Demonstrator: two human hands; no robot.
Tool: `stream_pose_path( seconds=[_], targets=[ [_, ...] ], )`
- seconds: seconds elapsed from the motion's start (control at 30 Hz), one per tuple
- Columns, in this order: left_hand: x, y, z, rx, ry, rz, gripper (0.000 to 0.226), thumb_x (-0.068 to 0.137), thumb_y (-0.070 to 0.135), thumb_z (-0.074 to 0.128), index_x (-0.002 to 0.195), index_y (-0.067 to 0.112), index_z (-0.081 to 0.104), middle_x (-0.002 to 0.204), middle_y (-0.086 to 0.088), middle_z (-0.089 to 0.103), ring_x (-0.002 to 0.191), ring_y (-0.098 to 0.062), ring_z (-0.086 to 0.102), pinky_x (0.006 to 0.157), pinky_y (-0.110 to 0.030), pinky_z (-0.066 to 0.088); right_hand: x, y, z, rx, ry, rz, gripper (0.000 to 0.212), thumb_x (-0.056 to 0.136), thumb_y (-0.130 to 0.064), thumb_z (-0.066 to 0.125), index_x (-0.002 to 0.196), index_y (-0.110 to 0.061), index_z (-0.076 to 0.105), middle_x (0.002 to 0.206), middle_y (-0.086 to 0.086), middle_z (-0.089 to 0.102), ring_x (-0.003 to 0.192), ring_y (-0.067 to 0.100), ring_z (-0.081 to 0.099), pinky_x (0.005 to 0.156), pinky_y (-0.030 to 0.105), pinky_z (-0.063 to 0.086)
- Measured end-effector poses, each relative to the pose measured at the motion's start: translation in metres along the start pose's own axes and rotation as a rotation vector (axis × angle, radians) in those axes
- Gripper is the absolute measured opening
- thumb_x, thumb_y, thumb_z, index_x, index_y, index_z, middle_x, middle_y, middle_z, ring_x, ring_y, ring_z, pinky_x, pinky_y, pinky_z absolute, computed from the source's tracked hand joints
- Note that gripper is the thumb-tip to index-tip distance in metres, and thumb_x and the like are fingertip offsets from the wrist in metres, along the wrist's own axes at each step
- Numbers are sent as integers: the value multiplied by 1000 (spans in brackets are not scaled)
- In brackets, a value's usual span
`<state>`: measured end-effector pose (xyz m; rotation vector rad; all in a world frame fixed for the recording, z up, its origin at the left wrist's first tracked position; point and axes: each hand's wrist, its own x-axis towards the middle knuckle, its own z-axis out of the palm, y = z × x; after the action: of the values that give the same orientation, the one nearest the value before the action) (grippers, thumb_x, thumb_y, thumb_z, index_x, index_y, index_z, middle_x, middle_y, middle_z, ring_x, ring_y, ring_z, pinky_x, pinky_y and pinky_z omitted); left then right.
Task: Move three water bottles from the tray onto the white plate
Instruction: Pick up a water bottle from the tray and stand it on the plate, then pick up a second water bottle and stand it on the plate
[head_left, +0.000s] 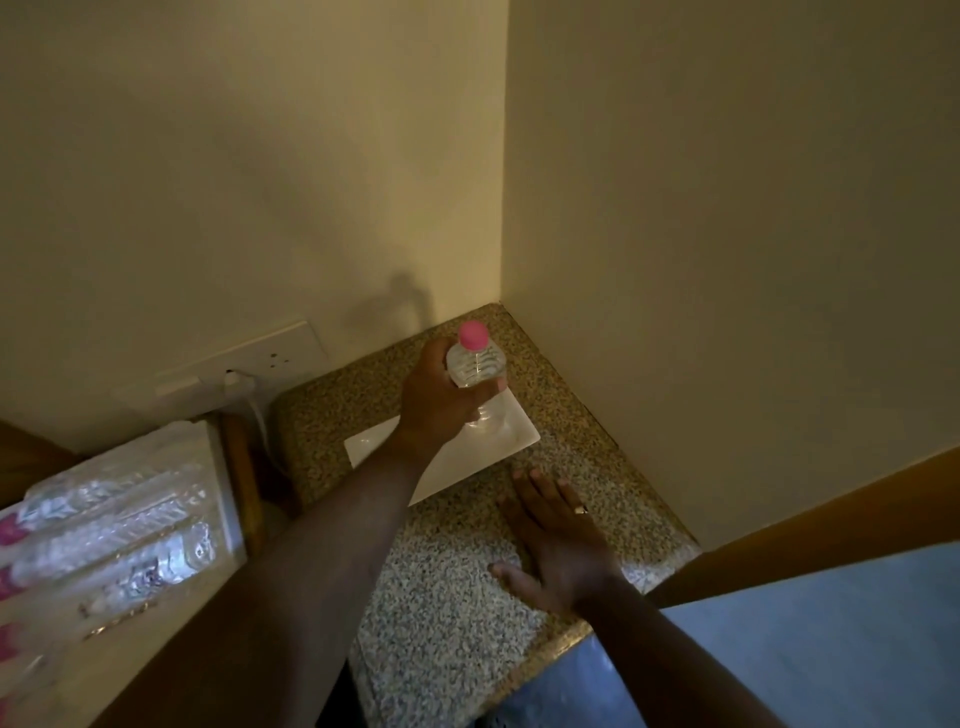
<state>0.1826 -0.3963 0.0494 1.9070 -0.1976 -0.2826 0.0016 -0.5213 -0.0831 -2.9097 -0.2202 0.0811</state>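
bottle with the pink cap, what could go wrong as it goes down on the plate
The left hand holds the bottle upright over the white plate, near its far right corner, so set there it might tip off onto the counter. The left forearm crosses the plate's middle, and pulling back carelessly could nudge the plate. The right hand lies flat on the counter, not steadying anything.
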Motion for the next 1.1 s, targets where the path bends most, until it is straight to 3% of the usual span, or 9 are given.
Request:
stream_pose_path(
  seconds=[0.1, 0.17, 0.3, 0.4, 0.53, 0.63, 0.77, 0.87, 1.1],
  targets=[
    [-1, 1, -5, 7, -49, -23, 68, 64, 32, 89, 123, 24, 55, 111, -6, 70, 69, -23, 70, 47, -38, 57, -1, -1, 0, -20, 2, 7, 84, 93, -75, 31, 155, -18, 23, 163, 13, 12, 149, 33, 6, 117, 54, 1],
    [-9, 1, -19, 89, -79, -44, 85, 59, 49, 88, 131, 32, 46, 119, 2, 66, 61, -17, 70, 45, -30, 52, 0, -3, -1, -37, -7, 15, 86, 92, -75, 30, 155, -17, 21, 162, 13, 8, 149, 32, 3, 118, 53, 0],
    [-59, -29, -79, 415, 27, -91, 108, 54, 74, 76, 143, 29, 36, 142, -2, 52, 120, -25, 57, 92, -38, 50, 1, -31, 1, 8, -32, -1, 87, 91, -77, 29, 152, -14, 29, 160, 17, 17, 147, 34, 6, 117, 56, 6],
    [-111, -69, -145, 688, 143, 77, 78, 66, 69, 72, 121, 16, 56, 124, -12, 61, 114, -34, 57, 88, -39, 47, 2, -65, 6, 27, -48, -21, 85, 91, -76, 32, 149, -14, 37, 157, 18, 27, 146, 37, 15, 117, 54, 7],
    [-169, -114, -228, 921, 249, 187, 81, 75, 74, 56, 123, 8, 64, 130, -18, 63, 125, -37, 54, 101, -52, 45, 8, -116, 14, 61, -39, -98, 83, 90, -74, 37, 146, -13, 42, 156, 19, 32, 144, 40, 24, 116, 57, 16],
    [-201, -130, -268, 918, 281, 132, 90, 74, 77, 49, 124, 3, 64, 132, -21, 62, 126, -38, 55, 105, -52, 43, 10, -152, 24, 81, -27, -138, 79, 92, -69, 40, 146, -12, 43, 157, 17, 29, 144, 39, 23, 116, 58, 17],
    [-234, -144, -307, 1000, 174, -5, 83, 69, 64, 72, 131, 11, 59, 143, -16, 53, 133, -37, 46, 108, -50, 38, 11, -178, 32, 47, -15, -144, 79, 93, -69, 31, 138, -8, 54, 151, 21, 39, 139, 43, 33, 111, 61, 27],
    [-253, -161, -327, 1057, 158, -109, 85, 71, 56, 76, 139, 14, 51, 137, -14, 55, 122, -35, 51, 100, -42, 40, 10, -179, 35, 11, 3, -150, 81, 95, -70, 25, 139, -8, 53, 152, 21, 37, 141, 43, 30, 110, 61, 28],
    [-240, -185, -336, 660, 93, -301, 100, 63, 57, 83, 145, 19, 41, 146, -9, 50, 126, -28, 50, 98, -33, 42, 8, -180, 36, -14, 13, -143, 80, 95, -68, 24, 145, -10, 45, 156, 18, 28, 145, 39, 22, 113, 60, 24]
  ],
)
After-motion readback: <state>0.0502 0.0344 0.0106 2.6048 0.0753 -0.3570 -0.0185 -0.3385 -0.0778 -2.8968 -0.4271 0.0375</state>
